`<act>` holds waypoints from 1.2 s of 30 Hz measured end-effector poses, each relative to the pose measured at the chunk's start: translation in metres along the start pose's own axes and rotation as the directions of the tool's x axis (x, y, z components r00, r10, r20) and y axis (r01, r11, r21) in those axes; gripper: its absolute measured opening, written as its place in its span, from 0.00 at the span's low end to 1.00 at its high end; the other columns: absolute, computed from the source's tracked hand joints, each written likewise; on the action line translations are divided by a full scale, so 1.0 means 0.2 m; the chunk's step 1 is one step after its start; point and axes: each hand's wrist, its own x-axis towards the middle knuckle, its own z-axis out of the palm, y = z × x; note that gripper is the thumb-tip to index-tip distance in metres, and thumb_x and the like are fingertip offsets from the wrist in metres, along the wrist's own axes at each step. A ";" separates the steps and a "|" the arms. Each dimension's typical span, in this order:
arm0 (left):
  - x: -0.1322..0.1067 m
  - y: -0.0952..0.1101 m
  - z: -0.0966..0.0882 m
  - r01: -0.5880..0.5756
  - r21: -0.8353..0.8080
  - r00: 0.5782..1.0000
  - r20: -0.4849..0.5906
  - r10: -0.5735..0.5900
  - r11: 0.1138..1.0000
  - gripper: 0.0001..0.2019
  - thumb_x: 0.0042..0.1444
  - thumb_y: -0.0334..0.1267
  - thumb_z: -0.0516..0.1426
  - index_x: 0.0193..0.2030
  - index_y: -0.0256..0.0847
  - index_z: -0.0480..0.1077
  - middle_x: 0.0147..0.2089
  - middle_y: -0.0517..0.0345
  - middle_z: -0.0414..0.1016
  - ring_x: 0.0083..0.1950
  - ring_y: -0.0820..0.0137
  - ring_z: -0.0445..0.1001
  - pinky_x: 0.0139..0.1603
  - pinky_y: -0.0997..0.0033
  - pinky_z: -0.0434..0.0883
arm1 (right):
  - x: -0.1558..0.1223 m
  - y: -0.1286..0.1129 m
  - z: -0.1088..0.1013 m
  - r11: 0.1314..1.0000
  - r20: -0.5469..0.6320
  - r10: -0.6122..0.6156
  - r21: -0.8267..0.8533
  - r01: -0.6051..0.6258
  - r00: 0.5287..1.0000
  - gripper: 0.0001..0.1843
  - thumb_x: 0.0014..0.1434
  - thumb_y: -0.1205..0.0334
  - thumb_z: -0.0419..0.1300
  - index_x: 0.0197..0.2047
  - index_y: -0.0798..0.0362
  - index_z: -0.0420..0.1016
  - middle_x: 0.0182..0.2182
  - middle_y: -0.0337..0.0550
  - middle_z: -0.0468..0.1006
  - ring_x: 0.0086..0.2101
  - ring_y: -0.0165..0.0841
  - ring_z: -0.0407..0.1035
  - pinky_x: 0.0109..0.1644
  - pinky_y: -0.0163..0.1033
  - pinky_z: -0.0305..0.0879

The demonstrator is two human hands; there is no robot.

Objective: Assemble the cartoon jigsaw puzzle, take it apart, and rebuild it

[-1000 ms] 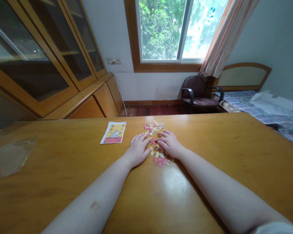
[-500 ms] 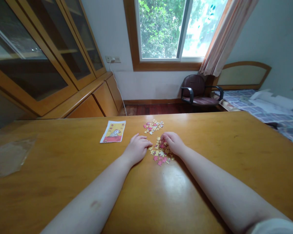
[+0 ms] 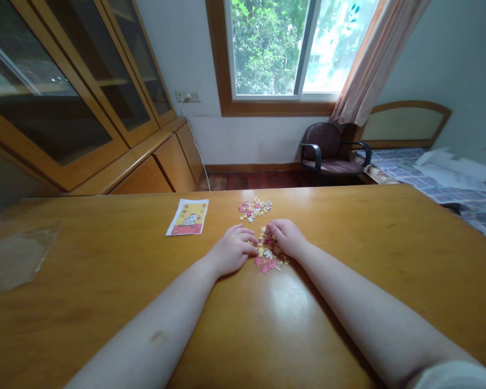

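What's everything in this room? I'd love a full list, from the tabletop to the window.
wooden table: one, honey-yellow, under the arms
picture card: one, yellow and red, on the table
jigsaw pieces: many, pink, yellow and white, two piles on the table
clear plastic bag: one, colourless, at the table's left
glass-fronted cabinet: one, golden-brown, along the left wall
wall socket: one, white, on the back wall
window: one, wood-framed, on the back wall
curtain: one, pale peach, right of the window
armchair: one, dark brown, under the window
bed: one, blue-checked cover, far right
left hand: one, beside the nearer pile
right hand: one, on the nearer pile
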 end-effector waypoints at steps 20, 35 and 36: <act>0.01 0.00 0.00 0.108 0.016 0.992 -0.066 -0.107 0.994 0.15 0.56 0.29 0.52 0.41 0.49 0.78 0.45 0.58 0.79 0.51 0.64 0.72 0.61 0.53 0.61 | -0.01 -0.04 -0.01 0.975 0.187 -0.212 -0.024 0.220 0.959 0.24 0.69 0.55 0.44 0.31 0.54 0.76 0.27 0.43 0.75 0.32 0.33 0.68 0.43 0.38 0.60; 0.01 0.01 0.00 0.019 -0.017 1.000 -0.001 -0.019 1.000 0.13 0.54 0.28 0.55 0.32 0.48 0.80 0.37 0.59 0.78 0.42 0.67 0.70 0.50 0.62 0.65 | -0.02 -0.07 -0.05 0.954 0.283 -0.290 0.167 0.251 0.914 0.24 0.62 0.46 0.54 0.24 0.54 0.74 0.23 0.41 0.75 0.28 0.31 0.68 0.38 0.37 0.64; 0.01 0.01 0.00 0.029 -0.013 1.000 -0.005 -0.029 0.999 0.12 0.54 0.28 0.56 0.30 0.47 0.79 0.37 0.59 0.78 0.42 0.67 0.70 0.50 0.62 0.65 | -0.01 -0.08 -0.06 0.954 0.291 -0.295 0.147 0.262 0.910 0.19 0.58 0.47 0.59 0.26 0.54 0.75 0.25 0.41 0.76 0.29 0.32 0.68 0.39 0.37 0.64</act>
